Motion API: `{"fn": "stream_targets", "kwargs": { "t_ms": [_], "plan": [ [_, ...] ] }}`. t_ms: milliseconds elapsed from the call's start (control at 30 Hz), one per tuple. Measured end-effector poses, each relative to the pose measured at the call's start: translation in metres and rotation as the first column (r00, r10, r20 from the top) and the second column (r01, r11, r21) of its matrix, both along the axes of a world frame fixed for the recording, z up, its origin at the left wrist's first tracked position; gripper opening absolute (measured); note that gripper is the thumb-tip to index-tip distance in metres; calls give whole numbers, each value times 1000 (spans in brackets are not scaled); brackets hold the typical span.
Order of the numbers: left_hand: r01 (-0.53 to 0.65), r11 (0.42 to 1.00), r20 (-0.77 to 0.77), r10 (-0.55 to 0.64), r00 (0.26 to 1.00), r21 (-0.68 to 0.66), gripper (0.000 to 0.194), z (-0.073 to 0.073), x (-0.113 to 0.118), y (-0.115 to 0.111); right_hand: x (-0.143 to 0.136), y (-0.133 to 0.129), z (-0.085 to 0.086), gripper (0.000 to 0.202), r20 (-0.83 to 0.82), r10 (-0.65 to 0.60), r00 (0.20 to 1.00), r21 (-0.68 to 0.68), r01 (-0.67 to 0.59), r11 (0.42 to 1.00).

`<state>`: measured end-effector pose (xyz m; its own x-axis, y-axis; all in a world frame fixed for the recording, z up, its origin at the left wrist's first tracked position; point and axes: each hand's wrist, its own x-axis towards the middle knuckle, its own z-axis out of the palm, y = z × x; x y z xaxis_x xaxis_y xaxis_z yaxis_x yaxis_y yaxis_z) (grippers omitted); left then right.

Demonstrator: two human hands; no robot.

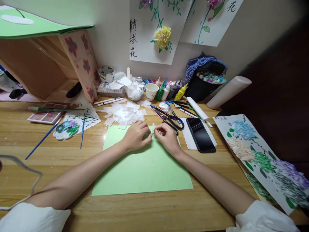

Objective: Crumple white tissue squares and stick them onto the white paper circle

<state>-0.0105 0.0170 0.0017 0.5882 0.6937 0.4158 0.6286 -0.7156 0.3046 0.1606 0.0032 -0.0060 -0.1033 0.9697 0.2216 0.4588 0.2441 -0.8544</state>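
My right hand (167,137) pinches a small white paper piece (154,126) between its fingertips, above the upper part of a green sheet (145,174). Close beside it on the left, my left hand (138,136) has its fingers curled and near together; whether anything is between them is hidden. Just beyond my left hand lies a loose pile of white paper squares (126,113). Black-handled scissors (172,121) rest on the table behind my right hand.
Right of the sheet, a phone (201,135) lies on white paper. Paint bottles (169,91), a paper cup (152,91) and pens line the back. Brushes (82,132) and a palette (66,130) are at left; flower artwork (262,158) is at right.
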Motion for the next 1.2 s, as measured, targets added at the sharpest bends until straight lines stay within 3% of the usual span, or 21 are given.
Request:
{"fn": "stream_targets", "kwargs": {
  "t_ms": [533, 867, 1033, 1133, 1200],
  "plan": [
    [39, 997, -20, -40, 999, -64, 20, 1, 1, 1, -2, -2, 0, 9, -44, 2, 999, -12, -3, 1000],
    [7, 995, 7, -6, 1000, -104, 23, 2, 1, 1, -2, -5, 2, 7, 78, 51, 996, 106, -59, 993],
    [10, 975, 126, 19, 992, -222, 21, 2, -2, 4, -2, -4, 1, 9, 0, 76, 997, 86, -75, 993],
    [38, 949, 249, 43, 967, -312, 24, 3, -5, 8, -1, -1, -3, 17, -110, 41, 993, -9, -42, 999],
    [75, 932, 290, 34, 956, -356, 26, 3, -5, 10, 0, 1, -4, 18, -163, 76, 984, -90, -91, 992]
  ]
}}
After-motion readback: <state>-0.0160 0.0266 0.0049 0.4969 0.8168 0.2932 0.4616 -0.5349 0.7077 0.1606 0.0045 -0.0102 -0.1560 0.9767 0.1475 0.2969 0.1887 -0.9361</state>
